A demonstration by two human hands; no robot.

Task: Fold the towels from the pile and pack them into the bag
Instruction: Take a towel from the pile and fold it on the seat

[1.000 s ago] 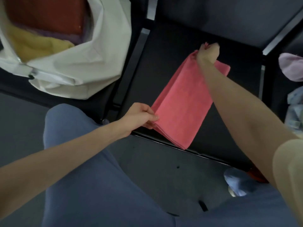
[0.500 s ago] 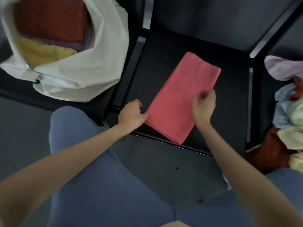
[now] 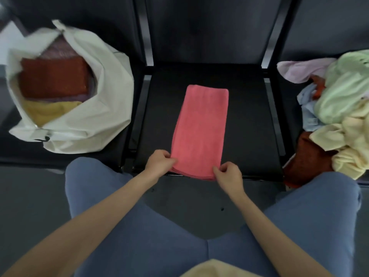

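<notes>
Towels are the work, and the pink towel (image 3: pixel 200 128) lies folded into a long strip on the black seat (image 3: pixel 247 116) of a row of dark chairs, its length running away from the person, over a grey floor (image 3: pixel 30 196). Its near short edge hangs just past the seat's front lip. The left hand (image 3: pixel 159 163) pinches the near left corner, fingers curled round the layered edge; the right hand (image 3: pixel 229 174) pinches the near right corner likewise, thumb on top. Bare seat shows on both sides of the strip and beyond its far end. On the seat to the left stands the white bag (image 3: pixel 95 120), mouth open, with a folded red-brown towel (image 3: pixel 54 80) atop purple and yellow ones. On the seat to the right lies the pile of loose towels (image 3: pixel 343 108), green, yellow, blue, pink and rust. Blue-trousered knees (image 3: pixel 111 196) flank the seat front.
</notes>
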